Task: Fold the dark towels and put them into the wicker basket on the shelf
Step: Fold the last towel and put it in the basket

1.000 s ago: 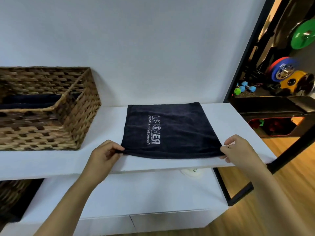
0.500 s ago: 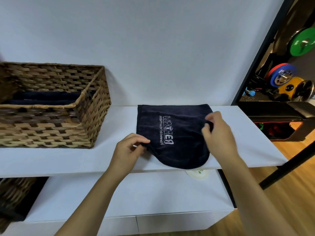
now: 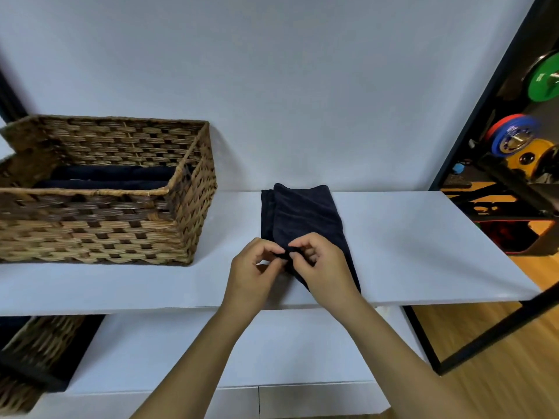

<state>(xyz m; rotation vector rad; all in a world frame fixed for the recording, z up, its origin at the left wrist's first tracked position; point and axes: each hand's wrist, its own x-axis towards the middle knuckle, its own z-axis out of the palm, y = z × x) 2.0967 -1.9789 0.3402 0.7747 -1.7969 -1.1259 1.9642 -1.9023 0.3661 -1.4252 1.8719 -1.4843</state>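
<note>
While both hands are working at the near end of the dark towel [image 3: 305, 216], it's lying folded into a narrow strip on the white shelf [image 3: 423, 246], running front to back, well right of the wicker basket [image 3: 99, 225]. Left hand [image 3: 254, 276] is sitting with fingers curled, thumb and forefinger pinching the towel's near left edge. Right hand [image 3: 320, 267] is meeting it fingertip to fingertip, also curled and pinching the same edge, covering the near right part of the cloth. Top layer is lying slightly offset, leaving a thin band of the lower layer showing along the left side. Basket is sitting on the same shelf against the wall, with more folded dark towels [image 3: 106, 176] lying flat inside. A second wicker basket [image 3: 33, 364] is showing on the lower level at bottom left. Coloured weight plates [image 3: 541, 83] are showing behind a black frame [image 3: 481, 95] on the right.
</note>
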